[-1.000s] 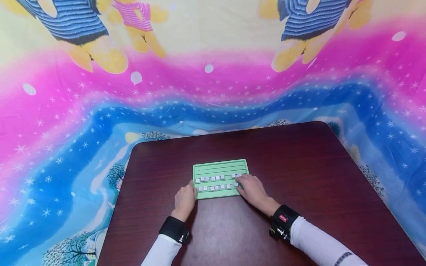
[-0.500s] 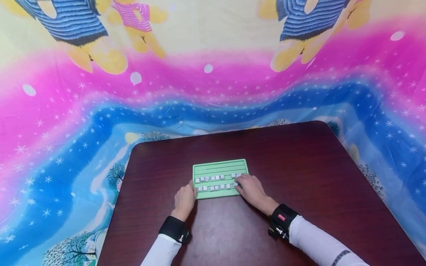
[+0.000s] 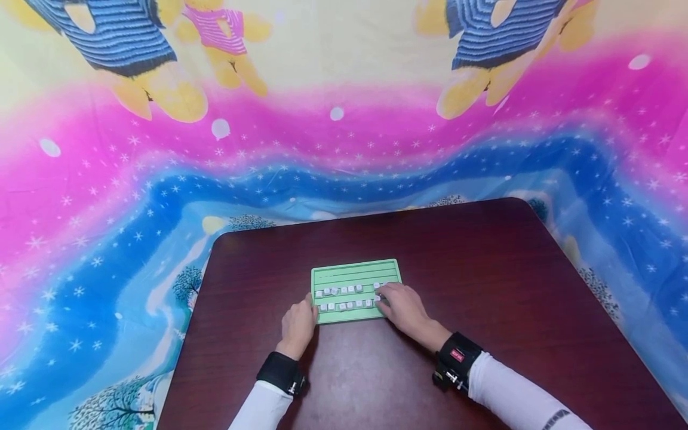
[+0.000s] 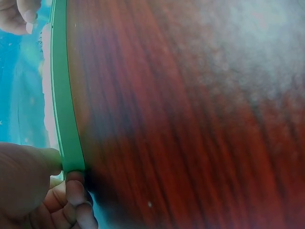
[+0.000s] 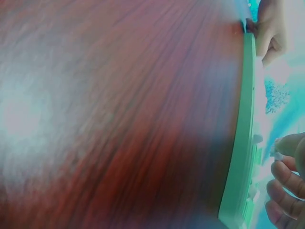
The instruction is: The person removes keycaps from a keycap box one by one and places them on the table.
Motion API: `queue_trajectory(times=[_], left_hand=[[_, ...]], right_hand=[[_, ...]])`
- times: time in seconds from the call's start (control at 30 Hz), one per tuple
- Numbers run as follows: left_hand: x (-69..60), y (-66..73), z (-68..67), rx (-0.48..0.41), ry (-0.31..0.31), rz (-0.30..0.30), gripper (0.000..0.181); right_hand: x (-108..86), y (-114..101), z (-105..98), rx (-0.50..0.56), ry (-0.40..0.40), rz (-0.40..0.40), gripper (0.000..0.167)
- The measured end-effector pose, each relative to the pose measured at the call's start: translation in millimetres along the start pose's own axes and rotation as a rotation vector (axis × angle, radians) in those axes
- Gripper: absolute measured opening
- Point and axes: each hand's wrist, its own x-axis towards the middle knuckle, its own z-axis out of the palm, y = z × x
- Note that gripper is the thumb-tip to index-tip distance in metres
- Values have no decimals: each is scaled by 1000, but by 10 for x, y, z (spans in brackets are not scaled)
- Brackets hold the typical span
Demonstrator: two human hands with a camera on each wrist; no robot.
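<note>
Slightly leftward now, a white cube point(image 3: 378, 298) sits pinched by the right hand point(image 3: 405, 307) — the left hand point(image 3: 299, 322) grips the left end of the green tray point(image 3: 349, 316) below. Left of the pinch, other cubes point(image 3: 351, 289) line two rows; gaps suggest unfinished arranging.

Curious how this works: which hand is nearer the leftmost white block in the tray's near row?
Left: the left hand grips the green tray by its left edge, beside that white block; the right hand is at the tray's right end.
</note>
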Motion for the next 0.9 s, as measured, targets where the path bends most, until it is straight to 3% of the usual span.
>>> queue_trajectory(times=[0.23,0.9], left_hand=[[-5,12,-3,-8,-6,-7,39],[14,-13,11,13,-5,-16,38]], right_hand=[[6,-136,21,-14,-10,-50,14],[-1,-584,201,-15,-39,-171,17]])
